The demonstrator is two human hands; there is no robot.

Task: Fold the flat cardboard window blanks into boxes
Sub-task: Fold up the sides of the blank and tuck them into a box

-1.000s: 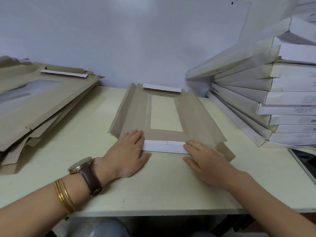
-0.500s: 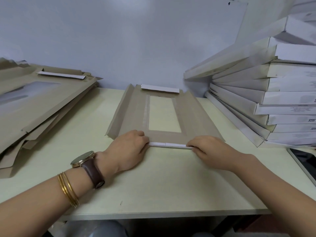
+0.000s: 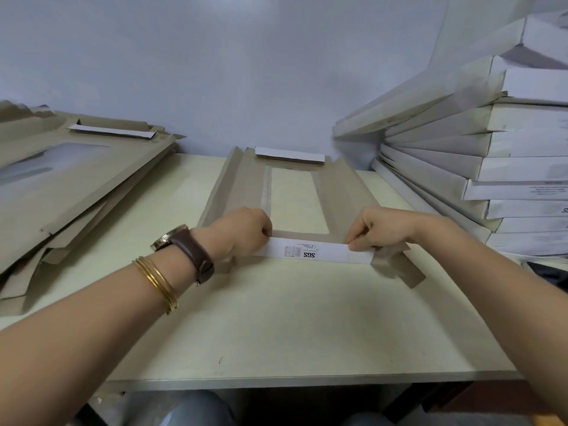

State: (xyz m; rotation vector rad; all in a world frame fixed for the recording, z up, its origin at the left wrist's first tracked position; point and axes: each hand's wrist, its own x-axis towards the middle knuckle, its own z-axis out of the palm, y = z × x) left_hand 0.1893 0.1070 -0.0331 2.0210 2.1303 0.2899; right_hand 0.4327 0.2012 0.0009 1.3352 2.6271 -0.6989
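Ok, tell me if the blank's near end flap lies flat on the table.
No: the left hand and right hand pinch the near end flap raised, its white printed face toward the camera.

A brown cardboard blank (image 3: 338,195) with a rectangular clear window lay flat at the middle of the table (image 3: 276,327), reaching toward its back edge. Its long side flaps tilted up; the white, printed near flap (image 3: 332,255) stood raised. A pile of flat blanks (image 3: 61,179) lay at the table's left edge, and white folded boxes (image 3: 491,167) were stacked at the right edge.
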